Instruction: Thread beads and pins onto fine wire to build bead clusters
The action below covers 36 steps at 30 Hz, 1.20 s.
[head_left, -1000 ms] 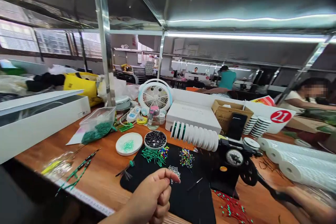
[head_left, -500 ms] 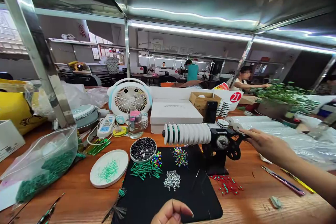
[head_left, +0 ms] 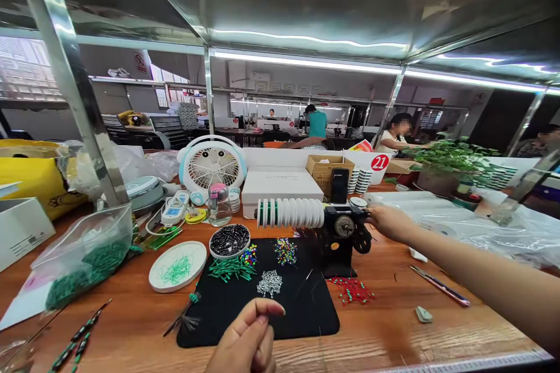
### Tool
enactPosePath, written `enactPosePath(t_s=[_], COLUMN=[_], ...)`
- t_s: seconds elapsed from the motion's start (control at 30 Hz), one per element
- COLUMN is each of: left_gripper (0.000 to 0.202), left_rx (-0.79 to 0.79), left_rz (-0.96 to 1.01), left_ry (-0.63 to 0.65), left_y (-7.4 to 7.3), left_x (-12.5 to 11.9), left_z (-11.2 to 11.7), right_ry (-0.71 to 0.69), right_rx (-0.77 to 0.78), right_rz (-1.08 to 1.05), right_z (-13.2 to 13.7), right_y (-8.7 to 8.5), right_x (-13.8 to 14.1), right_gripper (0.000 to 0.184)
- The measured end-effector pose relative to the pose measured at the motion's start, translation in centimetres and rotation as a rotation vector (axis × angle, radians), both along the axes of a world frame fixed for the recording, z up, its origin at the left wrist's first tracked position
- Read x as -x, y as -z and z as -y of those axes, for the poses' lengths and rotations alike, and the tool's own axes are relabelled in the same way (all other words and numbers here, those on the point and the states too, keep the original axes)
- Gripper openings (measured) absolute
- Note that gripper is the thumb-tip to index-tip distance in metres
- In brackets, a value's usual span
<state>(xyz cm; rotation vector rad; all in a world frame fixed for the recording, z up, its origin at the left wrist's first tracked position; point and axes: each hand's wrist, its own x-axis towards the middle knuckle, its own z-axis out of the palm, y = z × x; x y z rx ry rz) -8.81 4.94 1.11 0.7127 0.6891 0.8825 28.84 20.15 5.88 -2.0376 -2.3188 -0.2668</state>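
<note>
A black hand-cranked winding machine stands on the table with a row of white spools on its shaft; green shows between the spools at the left end. At the machine's right side, my right hand is closed on the crank handle, which its fingers mostly hide. Low in the middle, my left hand is curled, thumb and forefinger together; anything between them is too fine to make out. Beyond it on a black mat lie a pile of small metal swivels, green pieces and multicoloured beads.
Left of the mat are a white plate of green strands and a plastic bag. A dish of black pieces touches the mat. Red strands and tweezers lie right. A fan and white box stand behind.
The view has shifted, so the machine appears farther left. My left hand has come up further into view with its fingers more curled. My right hand remains at the crank, its fingers now more bent.
</note>
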Motion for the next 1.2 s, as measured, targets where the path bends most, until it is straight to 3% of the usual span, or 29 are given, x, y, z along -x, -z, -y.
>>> enactPosePath(t_s=[0.13,0.4,0.47,0.57,0.6,0.63,0.67,0.77,0.83,0.9,1.07,1.2], left_gripper=[0.04,0.016,0.014,0.014,0.014,0.014,0.015,0.016,0.017,0.018,0.022,0.027], left_rx=[0.053,0.042,0.019,-0.023,-0.037,-0.048,-0.056,-0.07,-0.078,-0.09,-0.118,-0.088], left_rz=[0.009,-0.094,-0.126,-0.145,-0.146,-0.148,-0.148,-0.133,-0.115,-0.1,-0.063,-0.021], left_ry=[-0.05,-0.204,-0.252,-0.274,-0.274,-0.278,-0.285,-0.304,-0.298,-0.291,-0.365,-0.276], left_y=[-0.5,0.5,0.4,0.3,0.3,0.4,0.5,0.9,1.2,1.6,2.5,3.1], left_x=[-0.9,-2.4,-2.7,-2.7,-2.7,-2.6,-2.6,-2.5,-2.4,-2.3,-1.0,0.4], left_z=[2.0,8.2,9.3,10.5,10.8,11.1,11.4,12.1,12.4,12.7,13.0,13.1], right_ry=[-0.027,-0.074,-0.029,-0.001,-0.07,-0.184,-0.3,-0.537,-0.532,-0.479,-0.456,-0.526], right_rx=[0.046,-0.01,-0.119,-0.511,-0.613,-0.602,-0.49,0.12,0.424,0.597,0.93,1.207], right_rz=[0.013,-0.044,-0.098,-0.378,-0.526,-0.68,-0.815,-1.089,-1.249,-1.367,-1.774,-1.72], right_z=[-0.9,-0.2,1.5,6.0,7.9,10.0,11.9,16.5,18.0,18.4,18.0,17.7], right_y=[0.9,2.8,3.0,3.1,3.1,3.2,3.3,4.3,5.0,5.6,5.9,6.1], right_x=[-0.6,-1.6,-1.3,1.2,2.7,4.6,6.9,14.3,18.4,21.2,23.4,24.6], right_gripper=[0.024,0.028,0.033,0.038,0.034,0.03,0.025,0.03,0.042,0.047,0.049,0.042])
